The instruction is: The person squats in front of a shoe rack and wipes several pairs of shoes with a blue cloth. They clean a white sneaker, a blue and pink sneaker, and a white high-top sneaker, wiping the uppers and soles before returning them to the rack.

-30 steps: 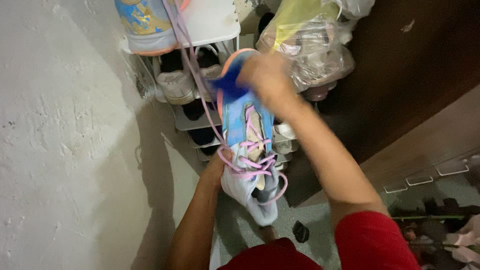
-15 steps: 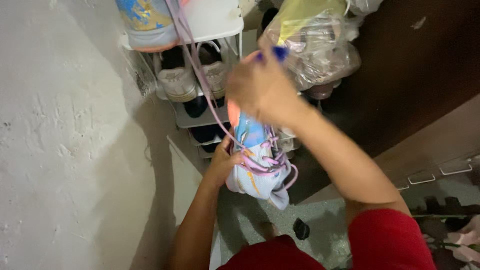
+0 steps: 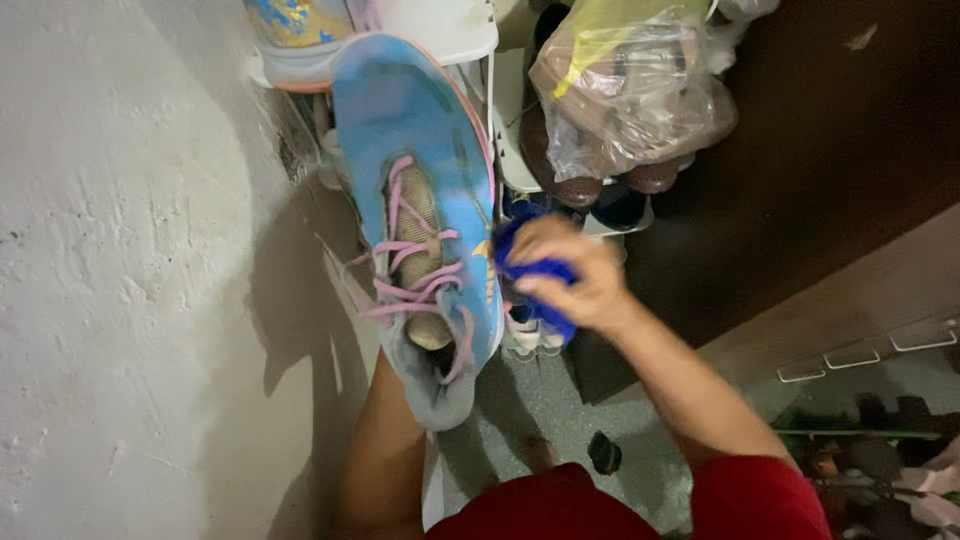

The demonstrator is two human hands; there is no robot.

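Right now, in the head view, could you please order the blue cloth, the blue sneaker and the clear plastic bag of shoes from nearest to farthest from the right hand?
1. Blue cloth: bunched in the right hand's grip.
2. Blue sneaker: just left of that hand, beside the cloth.
3. Clear plastic bag of shoes: above the hand, on the rack, apart from it.

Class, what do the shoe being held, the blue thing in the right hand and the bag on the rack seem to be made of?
Shoe: probably matte synthetic fabric, woven-looking pink laces. Cloth: soft fabric, it bunches. Bag: thin clear plastic, glossy and crinkled.
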